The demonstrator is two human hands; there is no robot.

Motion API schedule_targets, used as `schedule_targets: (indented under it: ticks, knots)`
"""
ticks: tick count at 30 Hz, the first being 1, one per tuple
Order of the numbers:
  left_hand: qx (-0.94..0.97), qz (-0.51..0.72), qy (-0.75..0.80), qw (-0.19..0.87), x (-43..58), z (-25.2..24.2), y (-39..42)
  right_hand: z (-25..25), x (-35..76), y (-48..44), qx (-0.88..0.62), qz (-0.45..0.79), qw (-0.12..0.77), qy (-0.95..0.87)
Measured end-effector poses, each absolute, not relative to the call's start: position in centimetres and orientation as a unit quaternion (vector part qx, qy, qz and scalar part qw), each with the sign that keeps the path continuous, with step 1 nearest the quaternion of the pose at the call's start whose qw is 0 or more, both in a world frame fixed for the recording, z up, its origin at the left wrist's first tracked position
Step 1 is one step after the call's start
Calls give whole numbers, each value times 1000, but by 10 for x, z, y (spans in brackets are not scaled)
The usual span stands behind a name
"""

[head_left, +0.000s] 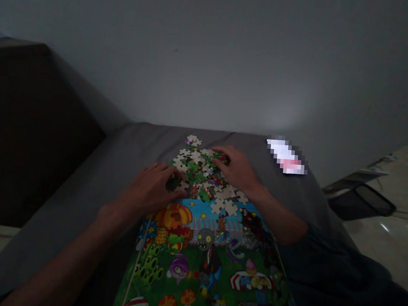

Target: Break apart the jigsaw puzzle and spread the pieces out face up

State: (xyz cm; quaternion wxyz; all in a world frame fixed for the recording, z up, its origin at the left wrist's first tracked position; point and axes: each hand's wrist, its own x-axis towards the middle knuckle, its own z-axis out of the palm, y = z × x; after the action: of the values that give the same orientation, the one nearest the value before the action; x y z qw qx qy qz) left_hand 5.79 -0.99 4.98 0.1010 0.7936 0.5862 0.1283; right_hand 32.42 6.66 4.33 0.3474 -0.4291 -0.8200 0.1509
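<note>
Probably far from finished: loose puzzle pieces (202,171) heaped at the far end of the colourful puzzle picture (203,260), many face down, none visibly joined. On the near-left edge of the heap, left hand (152,189) laid flat, released; on the far-right side, right hand (236,169) with fingers curled over a dark piece, real grasp impossible to tell. Hard to judge in such dim light whether assembled or only printed, that picture; near edge cut off. Blurred item (286,157) on the grey cushion (93,182), unreadable.

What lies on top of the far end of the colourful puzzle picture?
A heap of loose puzzle pieces lies there, some face down, with the left hand and right hand resting on it. The puzzle picture beneath is covered.
</note>
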Motion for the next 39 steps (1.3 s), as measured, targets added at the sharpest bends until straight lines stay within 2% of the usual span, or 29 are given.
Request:
schedule_targets:
  ticks: [3, 8, 17, 22, 28, 31, 36, 39]
  knots:
    - [775, 119, 608, 122, 67, 51, -15, 44, 324, 65, -433, 161, 357, -812]
    - [771, 119, 605, 159, 74, 51, -14, 41, 325, 65, -456, 169, 316, -814]
    - [736, 179, 628, 178, 57, 53, -9, 41, 328, 69, -442, 107, 350, -819]
    - [721, 216, 612, 244, 36, 56, -4, 39, 328, 70, -424, 98, 337, -835]
    - [626, 330, 604, 366, 42, 61, -7, 40, 327, 69, -398, 91, 332, -850]
    - [658, 314, 603, 326, 41, 64, -8, 41, 326, 68, -392, 90, 322, -857]
    - [740, 218, 615, 162, 22, 62, -7, 39, 329, 67, -401, 89, 288, -865]
    - [752, 168, 618, 155, 17, 57, -10, 37, 330, 62, -452, 78, 254, -851]
